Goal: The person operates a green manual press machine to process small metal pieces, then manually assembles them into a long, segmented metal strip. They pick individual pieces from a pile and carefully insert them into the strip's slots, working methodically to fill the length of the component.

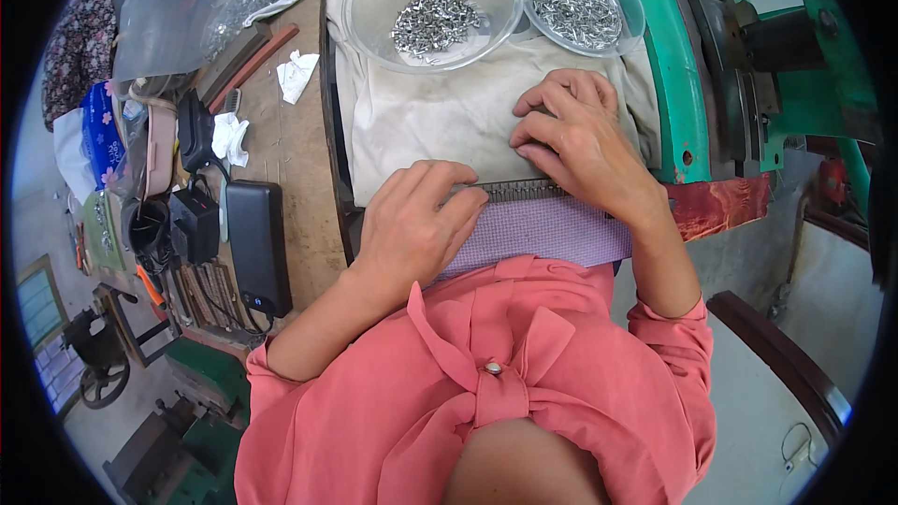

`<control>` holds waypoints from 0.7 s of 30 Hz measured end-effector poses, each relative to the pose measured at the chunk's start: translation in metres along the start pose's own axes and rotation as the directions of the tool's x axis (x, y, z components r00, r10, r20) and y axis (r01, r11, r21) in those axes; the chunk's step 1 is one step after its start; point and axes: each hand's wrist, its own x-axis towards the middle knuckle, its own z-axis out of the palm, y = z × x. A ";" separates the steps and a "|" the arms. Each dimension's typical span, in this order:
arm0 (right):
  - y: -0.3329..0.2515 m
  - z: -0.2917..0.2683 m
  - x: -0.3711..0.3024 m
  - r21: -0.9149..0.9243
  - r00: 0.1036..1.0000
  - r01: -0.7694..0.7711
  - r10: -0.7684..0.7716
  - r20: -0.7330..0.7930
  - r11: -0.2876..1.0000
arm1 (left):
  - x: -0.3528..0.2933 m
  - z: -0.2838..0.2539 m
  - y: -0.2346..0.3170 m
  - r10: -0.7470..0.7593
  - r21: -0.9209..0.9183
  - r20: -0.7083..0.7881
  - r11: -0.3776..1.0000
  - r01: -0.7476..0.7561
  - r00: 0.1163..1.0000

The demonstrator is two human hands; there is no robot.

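A dark, narrow metal strip with a row of small teeth or slots lies crosswise at the near edge of a pale cloth. My left hand is closed at the strip's left end, thumb and forefinger bent around it. Above the strip's right part, my right hand is over the cloth with curled fingers drawn together; anything small between the fingertips is hidden. Beyond my hands stand a large clear plastic bowl of small shiny metal pieces and a smaller clear bowl of thin metal pieces.
The pale cloth covers the work surface; a purple checked cloth hangs at my lap. A green machine stands close on the right. On the left wooden table are a black power bank, cables, crumpled tissue and a clear bag.
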 end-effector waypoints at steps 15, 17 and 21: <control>0.010 0.013 -0.008 0.073 0.990 0.028 -0.018 -0.137 0.997 | 0.027 0.010 -0.007 -0.012 -0.089 0.202 0.996 0.030 0.979; 0.011 0.014 -0.009 0.096 0.989 0.029 -0.015 -0.146 0.995 | 0.030 0.009 -0.011 -0.085 -0.181 0.263 0.974 0.135 0.961; 0.013 0.014 -0.010 0.102 0.987 0.038 -0.021 -0.158 0.994 | 0.035 0.008 -0.017 -0.195 -0.280 0.368 0.909 0.308 0.909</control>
